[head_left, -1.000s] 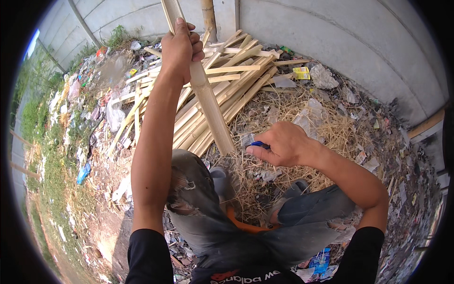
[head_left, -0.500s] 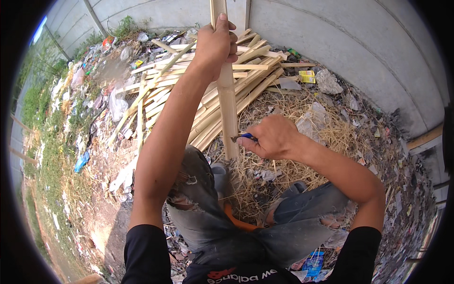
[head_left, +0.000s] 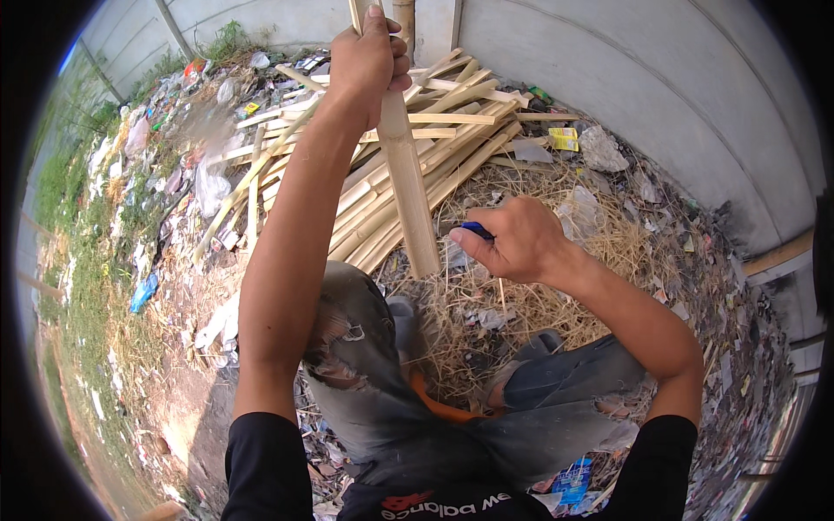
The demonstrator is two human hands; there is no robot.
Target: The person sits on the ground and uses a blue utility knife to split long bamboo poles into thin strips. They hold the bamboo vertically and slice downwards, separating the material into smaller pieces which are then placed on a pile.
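A: What is noted at the far left?
B: Green weeds (head_left: pixel 78 195) and scattered litter. A crumpled blue plastic piece (head_left: pixel 144 293) lies on the ground; a whitish plastic bag (head_left: pixel 211 191) lies further right, near a heap of pale slats (head_left: pixel 373 227).

A: State of the left hand?
B: The left hand (head_left: pixel 371 65) is raised on an extended arm, fingers and thumb wrapped firmly round the upper part of a bamboo strip (head_left: pixel 408 195).

A: Position of that strip?
B: It slants down from the fist, in front of the heap, lower end rightmost and pointing towards the ground ahead of the knees.

A: And the right hand?
B: The right hand (head_left: pixel 528 241) is just right of the strip's lower part, apart from it. It is clenched on a blue-handled tool (head_left: pixel 476 230); the blade cannot be made out.

A: Remaining items rightward?
B: Dry shavings (head_left: pixel 608 291) cover the ground below and beyond that hand. Above are a yellow packet (head_left: pixel 564 139) and, just beside it, a pale rock (head_left: pixel 601 149). A grey wall (head_left: pixel 660 95) curves behind.
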